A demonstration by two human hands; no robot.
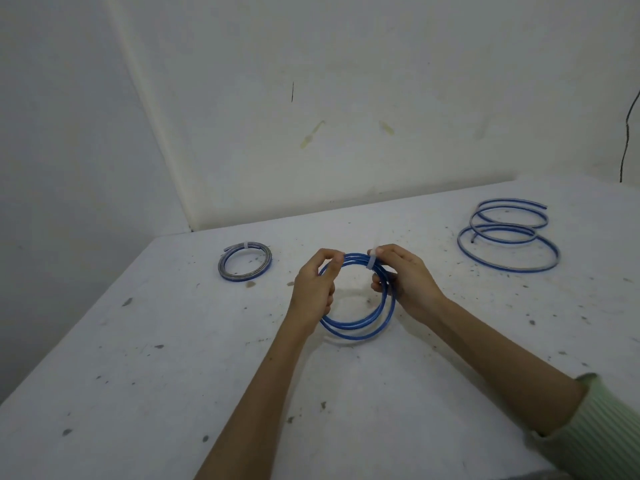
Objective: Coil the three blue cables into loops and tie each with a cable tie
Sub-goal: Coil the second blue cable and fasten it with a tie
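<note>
A blue cable coiled into a round loop (358, 325) is held upright just above the white table (173, 358), in the middle of the view. My left hand (313, 289) pinches the loop's upper left. My right hand (401, 277) grips its upper right, where a white cable tie (371, 262) wraps the strands. A second coiled blue cable (245, 266) lies flat at the left with a white tie (248, 244) on its far side. The third blue cable (507, 237) lies in loose, untied loops at the right back.
Two white walls meet in a corner behind the table's far left. A thin dark wire (628, 133) hangs down the wall at the far right. The tabletop is speckled with dark marks. The table's left edge runs diagonally toward the near left.
</note>
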